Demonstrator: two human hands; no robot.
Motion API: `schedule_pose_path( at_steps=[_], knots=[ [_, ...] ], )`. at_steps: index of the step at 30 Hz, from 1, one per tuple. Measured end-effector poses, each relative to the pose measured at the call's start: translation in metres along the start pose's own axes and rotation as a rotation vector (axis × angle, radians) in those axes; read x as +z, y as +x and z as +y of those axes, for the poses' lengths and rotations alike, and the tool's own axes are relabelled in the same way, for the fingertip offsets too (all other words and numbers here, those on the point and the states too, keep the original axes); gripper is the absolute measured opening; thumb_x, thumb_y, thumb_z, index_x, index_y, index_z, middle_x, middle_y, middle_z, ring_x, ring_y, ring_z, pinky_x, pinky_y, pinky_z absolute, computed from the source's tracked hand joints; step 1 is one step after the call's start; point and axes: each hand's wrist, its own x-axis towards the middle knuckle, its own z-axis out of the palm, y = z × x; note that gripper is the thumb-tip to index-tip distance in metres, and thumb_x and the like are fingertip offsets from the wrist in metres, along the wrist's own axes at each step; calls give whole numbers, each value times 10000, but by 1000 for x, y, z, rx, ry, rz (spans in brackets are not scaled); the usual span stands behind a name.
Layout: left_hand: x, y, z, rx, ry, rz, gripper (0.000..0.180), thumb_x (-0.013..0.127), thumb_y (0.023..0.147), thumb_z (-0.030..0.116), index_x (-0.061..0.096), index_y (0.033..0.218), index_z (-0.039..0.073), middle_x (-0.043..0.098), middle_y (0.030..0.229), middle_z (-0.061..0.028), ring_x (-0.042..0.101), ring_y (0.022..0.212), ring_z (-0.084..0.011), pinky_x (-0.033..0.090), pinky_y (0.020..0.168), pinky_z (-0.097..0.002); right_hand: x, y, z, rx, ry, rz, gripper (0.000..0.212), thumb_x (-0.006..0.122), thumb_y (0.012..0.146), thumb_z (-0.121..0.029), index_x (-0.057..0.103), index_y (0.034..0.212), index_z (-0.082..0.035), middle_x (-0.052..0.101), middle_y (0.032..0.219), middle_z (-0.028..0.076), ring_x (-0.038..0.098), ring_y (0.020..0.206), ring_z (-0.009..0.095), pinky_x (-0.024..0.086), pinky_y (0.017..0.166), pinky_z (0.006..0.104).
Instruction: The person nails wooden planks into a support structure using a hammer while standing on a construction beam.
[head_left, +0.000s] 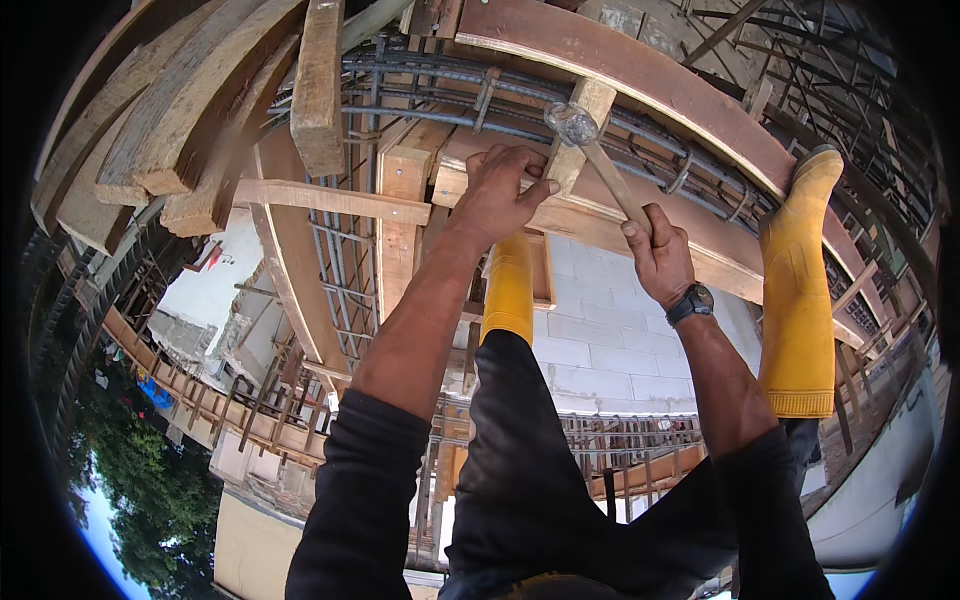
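Observation:
My right hand (662,258), with a watch at the wrist, is wrapped round the wooden handle of a hammer (617,184). The hammer's metal head is over a short wooden batten (567,168) that lies across the formwork channel. Just left of that batten, my left hand (502,190) is closed at the top edge of the near formwork board (610,216). Its thumb and forefinger come together beside the batten; whatever they may pinch is too small or hidden to make out. Steel reinforcing bars (640,130) run through the channel beneath the batten.
Thick timber beams (215,110) are stacked at upper left. My yellow boots (800,290) straddle the work, one by the outer formwork board (640,70). A pale block wall (610,340) and more rebar lie far below, with trees (150,490) at lower left.

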Motion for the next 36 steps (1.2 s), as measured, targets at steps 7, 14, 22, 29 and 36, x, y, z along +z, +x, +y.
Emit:
schedule_pose_path(
  at_steps=[7, 14, 22, 29, 36],
  knots=[
    [6, 3, -6, 2, 46, 24, 330, 764, 899, 299, 659, 1111, 69, 678, 1069, -62, 564, 1115, -229, 312, 1049, -385, 3, -10, 17, 19, 52, 18, 443, 588, 1011, -465, 558, 1025, -23, 611, 632, 169, 668, 640, 386, 495, 596, 449],
    [8, 4, -6, 8, 14, -6, 365, 767, 888, 327, 636, 1102, 61, 664, 1039, -61, 528, 1128, -237, 291, 1045, -394, 10, -28, 28, 28, 71, 3, 436, 587, 1007, -465, 564, 1064, -34, 648, 682, 178, 680, 695, 415, 514, 627, 470],
    [9, 4, -6, 44, 45, 6, 375, 785, 875, 330, 631, 1097, 70, 659, 1050, -53, 534, 1126, -232, 290, 1037, -392, 25, -65, 7, 223, 522, 74, 490, 494, 1062, -475, 554, 939, -5, 516, 577, 35, 520, 490, 135, 431, 475, 344],
    [9, 2, -6, 74, 37, 62, 350, 803, 859, 301, 646, 1080, 80, 681, 1020, -46, 559, 1104, -234, 294, 1030, -388, 30, -37, -107, 736, 1666, 127, 648, 358, 964, -778, 472, 911, -141, 392, 647, -31, 371, 476, 87, 347, 429, 269],
    [6, 1, -6, 94, 45, 78, 345, 807, 854, 292, 650, 1076, 80, 687, 1021, -47, 564, 1107, -232, 291, 1029, -382, 27, -36, -94, 773, 1673, -83, 619, 405, 957, -771, 494, 912, -160, 369, 629, -50, 340, 447, 57, 316, 405, 238]
  ],
)
